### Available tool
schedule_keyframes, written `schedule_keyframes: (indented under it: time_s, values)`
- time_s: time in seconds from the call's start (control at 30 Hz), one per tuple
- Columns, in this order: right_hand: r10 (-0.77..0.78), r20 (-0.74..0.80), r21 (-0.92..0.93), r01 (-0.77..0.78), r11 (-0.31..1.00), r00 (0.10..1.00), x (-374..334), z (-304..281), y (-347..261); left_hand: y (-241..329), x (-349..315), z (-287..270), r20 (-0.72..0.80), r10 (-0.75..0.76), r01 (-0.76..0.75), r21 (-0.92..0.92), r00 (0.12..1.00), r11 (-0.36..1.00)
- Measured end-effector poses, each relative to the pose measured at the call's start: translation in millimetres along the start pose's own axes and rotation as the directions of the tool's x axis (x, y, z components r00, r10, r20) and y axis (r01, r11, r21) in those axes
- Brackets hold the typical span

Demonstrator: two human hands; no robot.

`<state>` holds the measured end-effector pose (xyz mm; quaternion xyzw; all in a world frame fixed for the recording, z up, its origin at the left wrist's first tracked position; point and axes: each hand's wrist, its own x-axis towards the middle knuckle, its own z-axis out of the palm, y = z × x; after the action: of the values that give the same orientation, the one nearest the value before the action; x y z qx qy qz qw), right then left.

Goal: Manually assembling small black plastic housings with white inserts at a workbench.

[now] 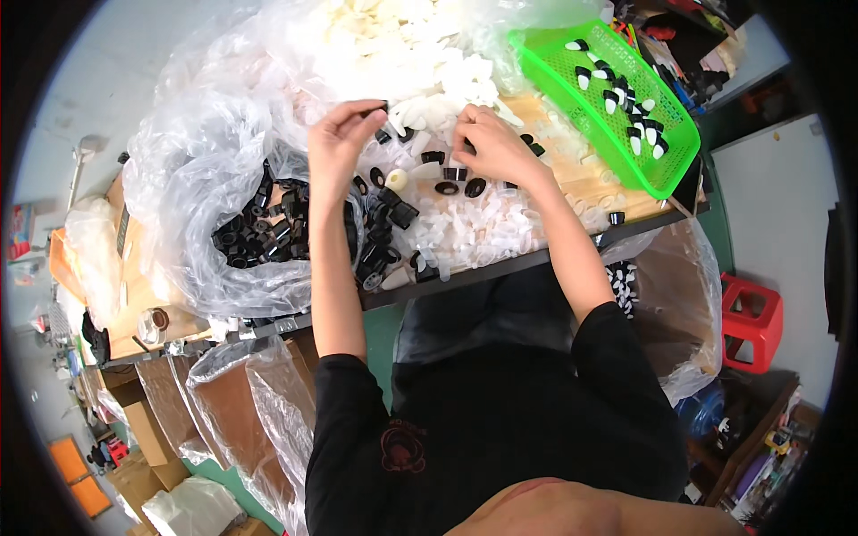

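My left hand [338, 143] is raised over the table, pinching a small black cap [384, 106] between thumb and fingertips. To its right, my right hand [493, 147] is closed with its fingers curled downward; a dark bit shows at the fingertips, too hidden to name. Both hands are above loose black caps [454, 174] and a heap of small translucent white plastic pieces [478, 223]. Just beyond the hands lie larger white pieces [424, 112]. Left of my left forearm, a clear plastic bag [192, 214] holds many black caps [277, 228].
A green basket [572, 112] with several black-and-white assembled pieces [635, 136] sits at the far right. Cream pieces [380, 31] are piled at the back. Below the table's front edge [483, 272] hang lined boxes [666, 313]; a red stool [751, 322] stands at the right.
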<state>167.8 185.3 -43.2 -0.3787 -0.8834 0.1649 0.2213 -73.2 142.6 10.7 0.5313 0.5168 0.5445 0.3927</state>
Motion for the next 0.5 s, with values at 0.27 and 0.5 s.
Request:
schedule_keyframes:
  time_s: [0.27,0.5]
  values:
    - [0.143,-0.455,0.514,0.128,0.848,0.879,12.3,-20.3,-27.3,-16.3,-9.3,26.6,0.189,-0.037,0.075,-0.197,0.981,0.978]
    - [0.020,-0.642,0.352,0.271,0.896,0.766,10.5,-14.1,-42.4,-13.5,-15.8,38.5,0.164,0.024,0.024,-0.284,0.986,0.958]
